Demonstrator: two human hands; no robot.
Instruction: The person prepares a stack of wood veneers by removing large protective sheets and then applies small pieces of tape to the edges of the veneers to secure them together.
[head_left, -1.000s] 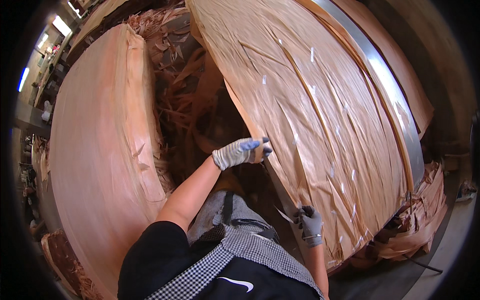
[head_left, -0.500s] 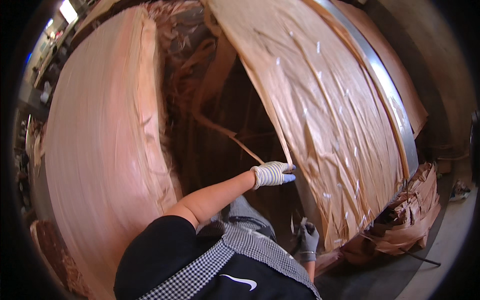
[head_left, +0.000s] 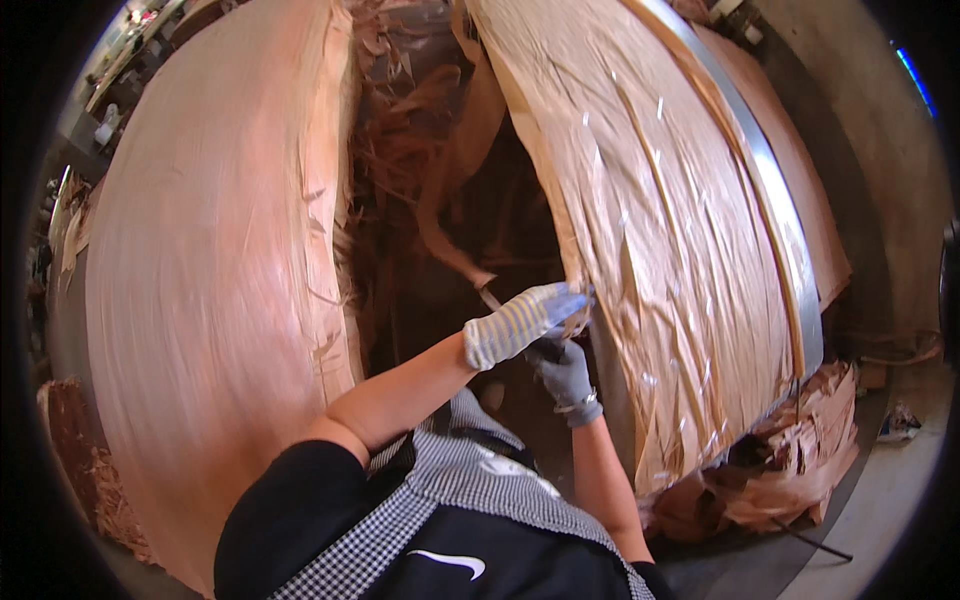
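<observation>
Two gloved hands come together at the wrinkled tan sheet (head_left: 690, 250), which spreads from twelve round to five o'clock of them; the striped left hand (head_left: 525, 322) has its fingers bunched at the edge, the grey right hand (head_left: 568, 375) is half curled, and I can't tell what either grips. Ribbony scraps (head_left: 440, 190) curl at eleven o'clock, a smooth pinkish stack (head_left: 210, 260) towards nine.

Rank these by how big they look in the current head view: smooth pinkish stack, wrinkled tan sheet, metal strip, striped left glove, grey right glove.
1. Smooth pinkish stack and wrinkled tan sheet: too alike to rank
2. Metal strip
3. Striped left glove
4. Grey right glove, partly hidden
</observation>
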